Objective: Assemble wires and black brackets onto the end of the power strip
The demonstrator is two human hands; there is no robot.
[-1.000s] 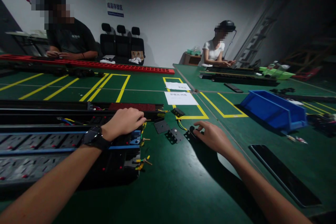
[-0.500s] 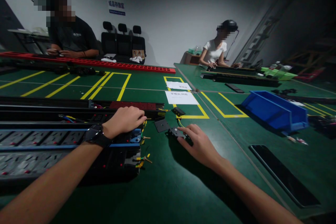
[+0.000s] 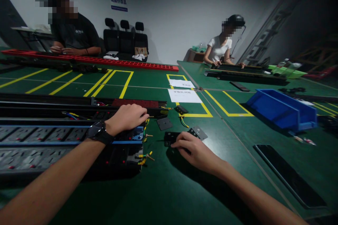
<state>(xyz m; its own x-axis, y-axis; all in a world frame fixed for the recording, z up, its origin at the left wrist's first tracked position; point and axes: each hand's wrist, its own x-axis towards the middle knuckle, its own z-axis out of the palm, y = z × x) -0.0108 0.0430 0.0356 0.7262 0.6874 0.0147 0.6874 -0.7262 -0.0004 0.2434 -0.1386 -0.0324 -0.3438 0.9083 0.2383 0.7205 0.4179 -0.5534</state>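
Observation:
My left hand point(image 3: 128, 119) is curled over the end of a black power strip point(image 3: 101, 116), close to yellow-green wire ends and a screw. Alongside lie more power strips with sockets and red switches, one of them blue-edged point(image 3: 55, 134). In my right hand point(image 3: 191, 147) the fingers are pinched on a black metal end plate point(image 3: 170, 137) with holes, held just above the table. Behind those fingers another plate point(image 3: 201, 133) lies partly hidden. A flat black plate point(image 3: 164, 123) and a small black piece point(image 3: 181, 109) rest farther back.
On the right stand a blue bin point(image 3: 282, 110) and a dark phone point(image 3: 289, 175). Paper labels point(image 3: 185, 95) lie within yellow tape lines. Across the green table point(image 3: 169, 197), two people work, one behind a long red rail point(image 3: 105, 60), the other at black strips point(image 3: 245, 77).
My right hand has picked a black end plate from the small pile and drawn it slightly left and nearer. My left hand keeps its place on the strip.

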